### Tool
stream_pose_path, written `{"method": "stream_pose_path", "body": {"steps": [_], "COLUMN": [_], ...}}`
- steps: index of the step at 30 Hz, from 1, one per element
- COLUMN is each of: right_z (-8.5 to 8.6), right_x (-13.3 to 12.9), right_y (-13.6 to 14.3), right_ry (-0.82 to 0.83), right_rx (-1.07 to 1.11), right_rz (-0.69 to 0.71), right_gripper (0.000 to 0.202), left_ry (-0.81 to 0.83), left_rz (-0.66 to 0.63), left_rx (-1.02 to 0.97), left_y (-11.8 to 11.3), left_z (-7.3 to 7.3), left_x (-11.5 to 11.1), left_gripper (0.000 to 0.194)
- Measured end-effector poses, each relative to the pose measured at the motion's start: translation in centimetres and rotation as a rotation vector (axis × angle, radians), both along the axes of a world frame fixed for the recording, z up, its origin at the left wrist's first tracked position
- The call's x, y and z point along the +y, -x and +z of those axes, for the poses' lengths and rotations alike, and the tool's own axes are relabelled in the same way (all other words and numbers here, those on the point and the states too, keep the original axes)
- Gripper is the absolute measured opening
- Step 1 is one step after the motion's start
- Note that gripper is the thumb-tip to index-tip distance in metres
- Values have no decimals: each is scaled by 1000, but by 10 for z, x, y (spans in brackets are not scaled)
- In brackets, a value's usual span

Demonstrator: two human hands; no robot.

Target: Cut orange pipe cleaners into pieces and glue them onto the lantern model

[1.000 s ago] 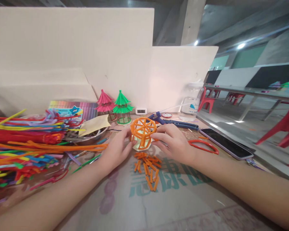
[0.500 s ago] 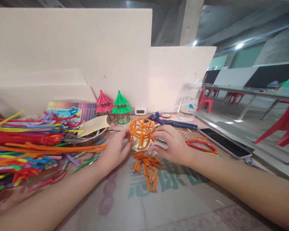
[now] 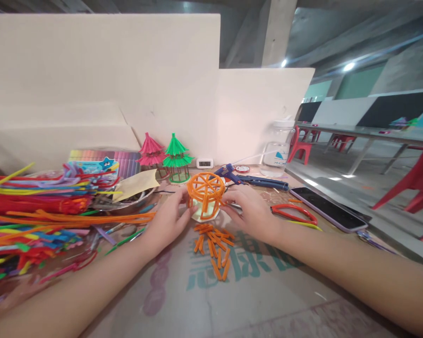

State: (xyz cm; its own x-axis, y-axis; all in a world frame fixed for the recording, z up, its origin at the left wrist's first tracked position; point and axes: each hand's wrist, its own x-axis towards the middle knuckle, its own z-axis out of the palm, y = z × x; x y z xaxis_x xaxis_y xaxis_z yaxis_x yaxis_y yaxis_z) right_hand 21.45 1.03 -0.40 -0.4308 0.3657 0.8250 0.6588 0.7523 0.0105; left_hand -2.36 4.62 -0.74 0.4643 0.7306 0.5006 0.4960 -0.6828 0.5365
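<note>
A small orange pipe-cleaner frame [image 3: 206,188] with a spoked, wheel-like top stands on a pale base [image 3: 199,212] in the middle of the table. My left hand [image 3: 172,213] is closed on its left side, thumb at the front near the base. At the right side of the frame, my right hand [image 3: 252,211] pinches a short orange pipe-cleaner piece [image 3: 222,203], its tip against or very close to the frame. Several cut orange pipe-cleaner pieces [image 3: 215,246] lie in a loose pile just in front of the base.
Colourful pipe cleaners [image 3: 38,202] heap on the left. Behind stand a pink pagoda model [image 3: 150,152], a green one [image 3: 176,162] and a small digital clock [image 3: 205,163]. A glue gun [image 3: 228,173], blue-handled tool [image 3: 262,181], red-handled pliers [image 3: 296,213], phone [image 3: 329,209] and bottle [image 3: 278,150] are at right.
My right hand's fingers have drawn closer together and moved slightly toward the frame. My left hand keeps its hold. The view has shifted a little.
</note>
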Motion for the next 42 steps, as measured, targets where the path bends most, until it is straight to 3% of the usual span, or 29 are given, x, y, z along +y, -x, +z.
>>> {"method": "stream_pose_path", "body": {"steps": [9,14,18,20,22,25,27,34,38,42], "right_z": [2,9,16,15,11,7,7,5,1,12], "right_x": [-5,3,28,44,62,88,104,136,134,118], "right_y": [3,-3,-22,-34,-45,-59,-63,-42,-29,-32], "right_ry": [35,264,494,621,681,722,760,879,881,913], "right_rx": [29,226,268,210,186,166,146,131,217,349], "right_rz": [33,-35,-239,-351,-402,-460,-491,-500,-481,-382], "right_gripper": [9,4,28,25,17,43,47,27,20,22], "left_ry": [9,52,100,128,157,173,166,178,193,180], "left_rz": [-2,30,42,49,47,35,37,29,26,38], "left_rx": [-18,-49,-52,-48,-48,-48,-44,-63,-72,-89], "left_y": [1,3,2,2,1,0,0,1,0,1], "left_z": [-2,-5,-7,-8,-7,-6,-5,-8,-7,-8], "left_x": [4,9,12,12,12,10,9,10,10,12], "left_gripper": [41,33,33,32,31,32,30,29,34,31]}}
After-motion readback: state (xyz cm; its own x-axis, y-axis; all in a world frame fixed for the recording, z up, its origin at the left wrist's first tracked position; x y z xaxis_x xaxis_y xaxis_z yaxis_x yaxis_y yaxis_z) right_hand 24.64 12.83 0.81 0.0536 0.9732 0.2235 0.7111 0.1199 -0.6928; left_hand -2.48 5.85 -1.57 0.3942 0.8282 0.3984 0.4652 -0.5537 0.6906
